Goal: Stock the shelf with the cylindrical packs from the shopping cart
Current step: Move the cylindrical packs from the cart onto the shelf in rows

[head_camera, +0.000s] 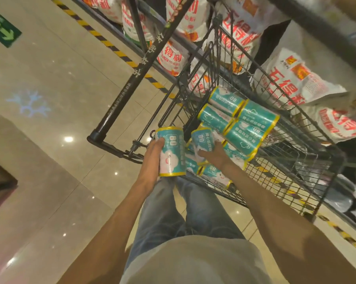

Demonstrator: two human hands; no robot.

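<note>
Left hand [152, 158] grips a teal pack [171, 151] outside the cart [275, 181]; right hand [213, 153] grips another pack [202, 140] just beside it.

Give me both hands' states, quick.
Left hand: grips a teal pack.
Right hand: grips a second teal pack over the cart.

Warm, yellowish indoor light from overhead. Left of the hands, the glossy floor tiles [49, 124] throw back small white glare spots and a pale blue snowflake-shaped glow. Beyond the hands the white bags [292, 78] smear with motion blur, and straight lines bow toward the edges.
</note>
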